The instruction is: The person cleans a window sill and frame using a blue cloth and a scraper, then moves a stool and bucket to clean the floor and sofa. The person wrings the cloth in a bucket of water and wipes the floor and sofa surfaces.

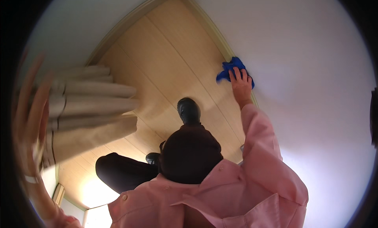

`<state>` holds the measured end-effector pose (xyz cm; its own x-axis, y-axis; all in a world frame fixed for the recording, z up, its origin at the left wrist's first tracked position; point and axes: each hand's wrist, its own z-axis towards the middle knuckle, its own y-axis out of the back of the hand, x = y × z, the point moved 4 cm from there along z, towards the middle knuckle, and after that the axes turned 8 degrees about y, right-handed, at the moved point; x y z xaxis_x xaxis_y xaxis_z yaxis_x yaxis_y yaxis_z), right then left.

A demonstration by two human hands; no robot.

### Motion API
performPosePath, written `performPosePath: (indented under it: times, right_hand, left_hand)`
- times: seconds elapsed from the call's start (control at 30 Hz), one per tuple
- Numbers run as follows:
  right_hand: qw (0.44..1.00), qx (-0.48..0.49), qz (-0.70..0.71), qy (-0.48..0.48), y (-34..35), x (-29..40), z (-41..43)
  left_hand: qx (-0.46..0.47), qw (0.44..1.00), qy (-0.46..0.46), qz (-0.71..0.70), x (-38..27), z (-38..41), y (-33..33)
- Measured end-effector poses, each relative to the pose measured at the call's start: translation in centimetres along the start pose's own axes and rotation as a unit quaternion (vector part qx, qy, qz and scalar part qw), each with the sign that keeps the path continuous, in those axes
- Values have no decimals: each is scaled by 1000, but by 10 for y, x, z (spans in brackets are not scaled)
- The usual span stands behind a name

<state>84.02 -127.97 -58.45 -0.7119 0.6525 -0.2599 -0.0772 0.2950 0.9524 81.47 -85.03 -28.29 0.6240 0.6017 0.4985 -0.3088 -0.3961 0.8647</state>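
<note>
My right hand (pixel 241 84) presses a blue cloth (pixel 234 69) onto the top of the baseboard (pixel 217 39), low on the right wall. Its fingers are spread over the cloth. At the far left, blurred, my left hand (pixel 32 118) is raised with its fingers apart and upright, close beside a beige curtain (pixel 94 104). Whether it touches the curtain cannot be told. The curtain hangs in folds, with a thin dark line running across it.
Under me lies a light wood floor (pixel 159 50) with board seams. White walls (pixel 295 65) meet at a corner ahead. A black shoe (pixel 189 110) is on the floor in the middle, below my bent knee. Bright light falls on the floor at the lower left.
</note>
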Motion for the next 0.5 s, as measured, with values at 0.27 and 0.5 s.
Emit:
performPosePath:
  times: [0.27, 0.5]
  right_hand:
    - [939, 144, 176, -260, -121, -9, -117]
    - [910, 177, 192, -321, -96, 87, 72]
  left_hand:
    - [-216, 928, 55, -299, -52, 36, -68]
    - [-20, 847, 209, -488, -198, -143, -68]
